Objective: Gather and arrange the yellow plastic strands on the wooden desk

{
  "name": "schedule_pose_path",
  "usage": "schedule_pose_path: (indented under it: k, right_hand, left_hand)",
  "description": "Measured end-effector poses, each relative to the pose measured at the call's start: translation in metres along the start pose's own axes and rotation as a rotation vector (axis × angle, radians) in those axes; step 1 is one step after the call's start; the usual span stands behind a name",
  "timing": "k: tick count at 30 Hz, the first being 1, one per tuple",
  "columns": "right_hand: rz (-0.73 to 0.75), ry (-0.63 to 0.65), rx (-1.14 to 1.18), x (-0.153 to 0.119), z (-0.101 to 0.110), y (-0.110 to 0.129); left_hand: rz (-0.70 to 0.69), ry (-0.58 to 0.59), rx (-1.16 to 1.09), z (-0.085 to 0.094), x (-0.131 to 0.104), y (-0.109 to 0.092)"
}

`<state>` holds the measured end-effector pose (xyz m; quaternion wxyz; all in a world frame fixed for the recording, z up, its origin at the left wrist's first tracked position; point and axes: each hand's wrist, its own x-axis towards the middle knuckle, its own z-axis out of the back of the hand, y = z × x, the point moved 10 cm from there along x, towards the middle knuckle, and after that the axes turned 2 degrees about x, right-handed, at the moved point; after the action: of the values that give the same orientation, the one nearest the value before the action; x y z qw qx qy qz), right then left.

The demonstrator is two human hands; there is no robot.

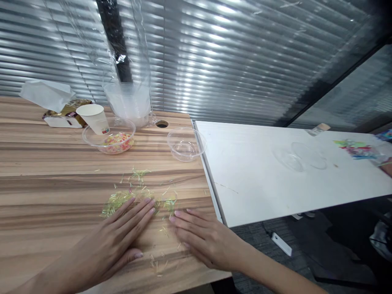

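Note:
Short yellow-green translucent strips [118, 201] lie in a loose pile on the wooden table [55, 196], with more scattered around it. My left hand [119, 237] rests flat over the near side of the pile, fingers stretched out. To its right, my right hand [205, 237] lies with its fingers extended and close together, fingertips beside a smaller cluster of strips [168, 204]. Beyond the hands stands a clear plastic bowl [118, 149] with red and yellow bits in it. An empty-looking clear bowl [183, 149] sits near the table's right edge.
A paper cup [94, 116] leans in the left bowl, near a tissue pack [63, 116]. Stacked clear containers [128, 104] stand at the back by a cable hole [162, 123]. On the adjoining white table [245, 171] are clear lids [300, 157], colourful strips [357, 149] and another person's hand [387, 167].

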<state>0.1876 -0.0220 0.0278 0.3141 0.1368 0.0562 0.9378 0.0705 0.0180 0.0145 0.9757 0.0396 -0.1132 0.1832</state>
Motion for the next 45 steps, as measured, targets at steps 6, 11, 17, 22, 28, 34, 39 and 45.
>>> schedule_pose_path:
  k: [6, 11, 17, 22, 28, 34, 39, 45]
  right_hand:
    - [0.012, -0.034, -0.033, 0.025, -0.011, -0.017]
    - [0.029, -0.013, -0.030, 0.023, -0.012, -0.020]
    - [-0.015, -0.019, -0.062, 0.024, -0.008, -0.036]
    - [-0.038, -0.036, -0.095, 0.029, -0.007, -0.041]
    - [0.044, -0.072, -0.063, 0.028, -0.011, -0.023]
    - [0.042, -0.081, -0.072, 0.025, -0.013, -0.021]
    - [0.011, -0.111, -0.095, 0.024, -0.008, -0.024]
    - [-0.069, -0.123, -0.118, 0.026, -0.007, -0.032]
  left_hand:
    - [-0.080, 0.038, -0.138, 0.003, 0.013, -0.009]
    - [-0.052, 0.051, -0.156, 0.000, 0.002, 0.002]
    - [0.014, -0.018, -0.044, -0.001, 0.001, 0.013]
    - [-0.048, 0.003, -0.099, -0.003, 0.011, 0.003]
    - [-0.008, 0.028, -0.125, -0.003, 0.011, 0.008]
    - [0.106, -0.083, 0.006, -0.002, 0.005, 0.024]
    - [0.045, -0.045, -0.012, -0.006, 0.006, 0.010]
    - [0.004, -0.006, -0.088, -0.005, 0.010, 0.001]
